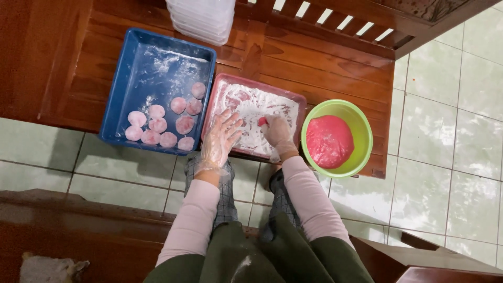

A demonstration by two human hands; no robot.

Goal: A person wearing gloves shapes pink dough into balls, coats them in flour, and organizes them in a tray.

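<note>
Two hands in clear plastic gloves work over one red rectangular plastic tray [299, 102] dusted with white flour. The left hand [221, 137] lies flat with fingers spread, holding nothing; the right hand [276, 131] is closed around one small pink dough piece [262, 121] in the flour. One blue rectangular plastic tray [123, 78] just beside holds ten floured pink dough rounds [184, 124]. One green round plastic bowl [363, 126] holds one large pink dough lump [329, 141]. All three stand on a brown wooden bench [325, 63].
</note>
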